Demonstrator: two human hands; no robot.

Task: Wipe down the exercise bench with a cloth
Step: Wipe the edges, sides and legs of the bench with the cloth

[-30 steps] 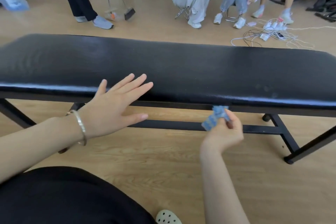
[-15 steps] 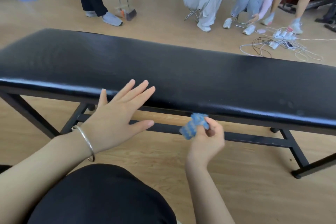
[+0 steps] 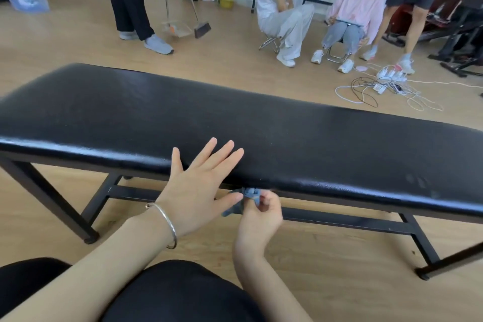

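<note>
Black padded exercise bench (image 3: 261,123) on a dark metal frame, standing on wood flooring. Left hand (image 3: 198,191), fingers straight and spread, lies over the bench's near edge. Right hand (image 3: 258,213) pinches a crumpled blue cloth (image 3: 248,197) against the underside of that edge, just beside the left thumb.

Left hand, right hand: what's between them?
Head view: just the blue cloth, pinched by the right hand under the bench front edge, beside the left hand.
</note>
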